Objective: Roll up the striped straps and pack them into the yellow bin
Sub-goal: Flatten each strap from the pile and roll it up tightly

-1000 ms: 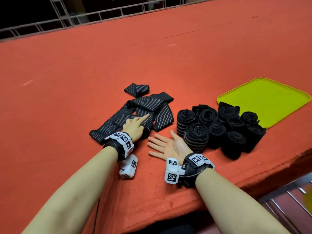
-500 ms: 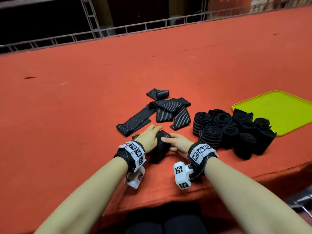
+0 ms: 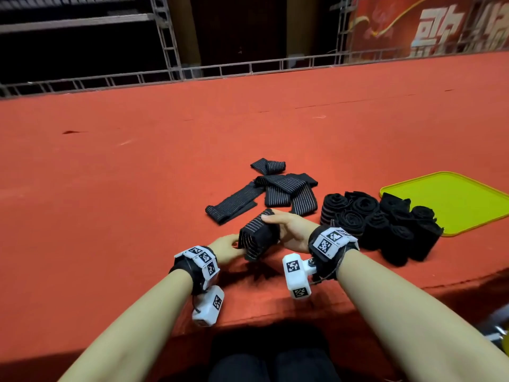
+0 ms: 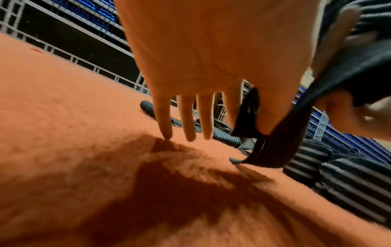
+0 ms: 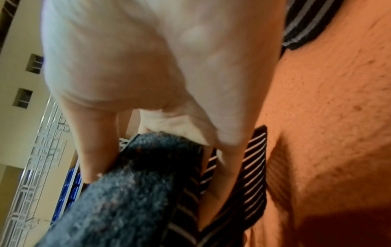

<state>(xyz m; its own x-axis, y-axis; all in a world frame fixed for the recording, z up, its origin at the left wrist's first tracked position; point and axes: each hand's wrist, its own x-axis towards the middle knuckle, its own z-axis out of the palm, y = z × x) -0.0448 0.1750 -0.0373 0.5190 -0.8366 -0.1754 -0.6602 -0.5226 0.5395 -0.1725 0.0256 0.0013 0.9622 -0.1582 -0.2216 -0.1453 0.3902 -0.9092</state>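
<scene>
Both hands on one striped strap (image 3: 259, 235) above the red table (image 3: 124, 188): right hand (image 3: 289, 230) gripping it, left hand (image 3: 225, 248) apparently pinching its lower end.

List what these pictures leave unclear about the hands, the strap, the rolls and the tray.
- Left hand: in the head view the strap hides its fingertips; the left wrist view shows thumb and forefinger pinching cloth.
- Right hand: its fingers lie under the strap; the right wrist view is blurred.
- Rolls: black on black, count unsure.
- Tray: the frame's right edge cuts it off; rolls hide its near corner.
</scene>
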